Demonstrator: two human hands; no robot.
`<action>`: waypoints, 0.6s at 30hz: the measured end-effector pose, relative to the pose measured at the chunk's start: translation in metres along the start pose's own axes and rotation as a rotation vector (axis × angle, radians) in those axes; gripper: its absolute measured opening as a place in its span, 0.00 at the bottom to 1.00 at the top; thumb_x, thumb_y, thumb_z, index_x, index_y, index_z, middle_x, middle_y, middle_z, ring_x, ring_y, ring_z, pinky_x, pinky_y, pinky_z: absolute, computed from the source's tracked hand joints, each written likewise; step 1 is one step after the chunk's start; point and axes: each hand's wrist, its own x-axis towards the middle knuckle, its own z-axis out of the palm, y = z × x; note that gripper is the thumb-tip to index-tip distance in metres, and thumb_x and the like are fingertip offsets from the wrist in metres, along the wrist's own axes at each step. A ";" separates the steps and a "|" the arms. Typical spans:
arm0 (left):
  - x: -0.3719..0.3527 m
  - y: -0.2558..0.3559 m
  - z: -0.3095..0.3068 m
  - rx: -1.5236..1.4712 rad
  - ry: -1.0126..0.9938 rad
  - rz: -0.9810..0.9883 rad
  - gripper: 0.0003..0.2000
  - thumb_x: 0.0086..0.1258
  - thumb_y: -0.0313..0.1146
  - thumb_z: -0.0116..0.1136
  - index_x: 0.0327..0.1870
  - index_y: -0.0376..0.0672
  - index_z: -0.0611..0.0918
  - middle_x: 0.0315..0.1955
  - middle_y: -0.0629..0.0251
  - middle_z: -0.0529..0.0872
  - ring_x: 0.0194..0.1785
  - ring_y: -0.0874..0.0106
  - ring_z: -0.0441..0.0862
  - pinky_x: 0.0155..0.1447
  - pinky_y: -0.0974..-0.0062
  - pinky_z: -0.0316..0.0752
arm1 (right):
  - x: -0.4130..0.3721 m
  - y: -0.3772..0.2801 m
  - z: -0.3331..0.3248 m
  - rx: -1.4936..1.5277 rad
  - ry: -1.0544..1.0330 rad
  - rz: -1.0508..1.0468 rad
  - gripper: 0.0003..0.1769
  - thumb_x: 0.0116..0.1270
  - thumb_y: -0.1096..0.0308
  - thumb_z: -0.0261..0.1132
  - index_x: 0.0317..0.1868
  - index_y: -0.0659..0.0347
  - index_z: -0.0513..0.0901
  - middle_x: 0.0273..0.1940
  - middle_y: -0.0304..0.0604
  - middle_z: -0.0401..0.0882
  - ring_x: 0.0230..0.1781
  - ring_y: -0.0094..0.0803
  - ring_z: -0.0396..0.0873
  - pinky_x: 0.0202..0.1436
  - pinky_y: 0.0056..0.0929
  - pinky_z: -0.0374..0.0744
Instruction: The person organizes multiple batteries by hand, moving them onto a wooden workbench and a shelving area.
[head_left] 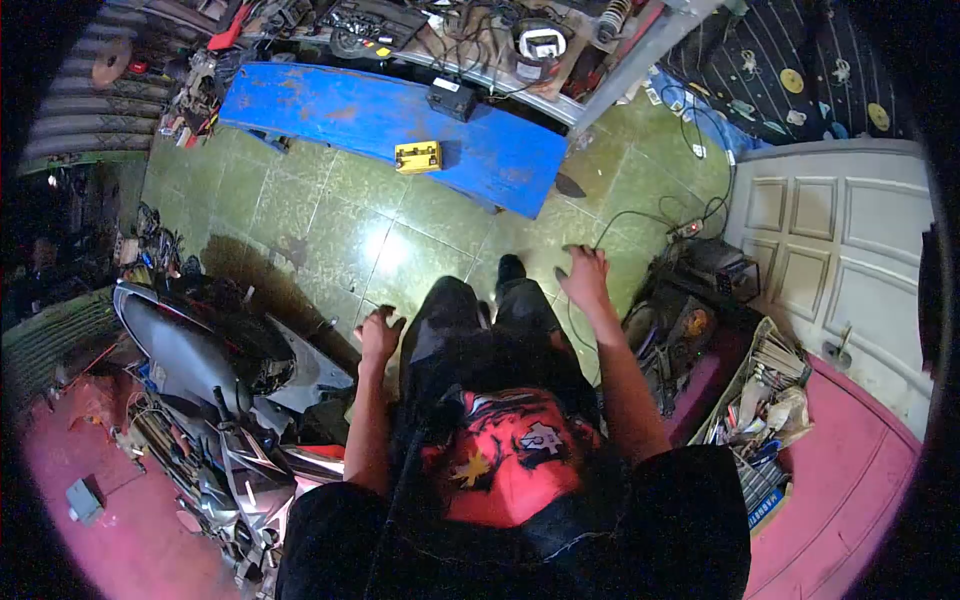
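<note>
My left hand hangs over the tiled floor beside my left knee, its fingers loosely bent and apart with nothing in them. On the other side, my right hand is held out past my right knee, thumb and fingers spread and bare. Ahead of both hands stands a long blue bench with worn paint. A yellow battery-like block sits at its near edge, out of reach of my fingers. Farther back on the bench is a black box with a pale label.
At left stand dark-grey motorcycle body panels among tools and parts. A cluttered workbench runs behind the blue bench. To the right are a power strip with cables, a white panelled door and a box of assorted items.
</note>
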 end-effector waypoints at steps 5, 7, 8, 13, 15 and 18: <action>0.068 0.043 -0.034 -0.144 0.103 0.062 0.20 0.71 0.48 0.72 0.60 0.53 0.87 0.53 0.68 0.93 0.59 0.65 0.88 0.67 0.50 0.66 | 0.075 -0.033 -0.019 -0.041 -0.078 0.062 0.32 0.61 0.53 0.78 0.64 0.54 0.84 0.63 0.51 0.84 0.67 0.55 0.75 0.69 0.56 0.73; 0.104 0.054 -0.040 -0.192 0.099 0.121 0.20 0.70 0.47 0.73 0.60 0.53 0.87 0.53 0.68 0.93 0.59 0.65 0.88 0.67 0.52 0.67 | 0.100 -0.048 -0.016 -0.040 -0.068 0.055 0.33 0.62 0.52 0.78 0.65 0.53 0.83 0.63 0.50 0.85 0.66 0.55 0.75 0.68 0.56 0.74; 0.123 0.058 -0.041 -0.183 0.101 0.164 0.21 0.68 0.45 0.74 0.61 0.53 0.87 0.54 0.68 0.93 0.59 0.65 0.89 0.66 0.54 0.69 | 0.111 -0.055 -0.008 -0.028 -0.030 0.053 0.34 0.60 0.51 0.79 0.65 0.53 0.84 0.63 0.50 0.85 0.66 0.55 0.76 0.68 0.56 0.74; 0.214 0.097 -0.069 -0.081 0.075 0.360 0.24 0.65 0.39 0.74 0.63 0.53 0.85 0.54 0.68 0.92 0.62 0.57 0.83 0.66 0.47 0.68 | 0.162 -0.104 0.017 0.006 -0.060 0.140 0.40 0.58 0.46 0.79 0.69 0.55 0.80 0.64 0.52 0.83 0.67 0.58 0.74 0.69 0.60 0.73; 0.249 0.113 -0.080 -0.021 0.038 0.398 0.27 0.65 0.39 0.75 0.67 0.53 0.82 0.55 0.68 0.91 0.65 0.57 0.80 0.66 0.44 0.67 | 0.183 -0.126 0.029 0.058 0.020 0.199 0.45 0.57 0.43 0.80 0.71 0.55 0.78 0.65 0.52 0.82 0.69 0.58 0.73 0.71 0.60 0.72; 0.313 0.123 -0.081 0.090 0.108 0.533 0.32 0.64 0.39 0.76 0.71 0.52 0.77 0.55 0.64 0.89 0.64 0.54 0.79 0.65 0.41 0.66 | 0.215 -0.155 0.050 0.057 0.018 0.301 0.51 0.55 0.40 0.81 0.74 0.55 0.74 0.68 0.53 0.80 0.71 0.59 0.72 0.73 0.60 0.70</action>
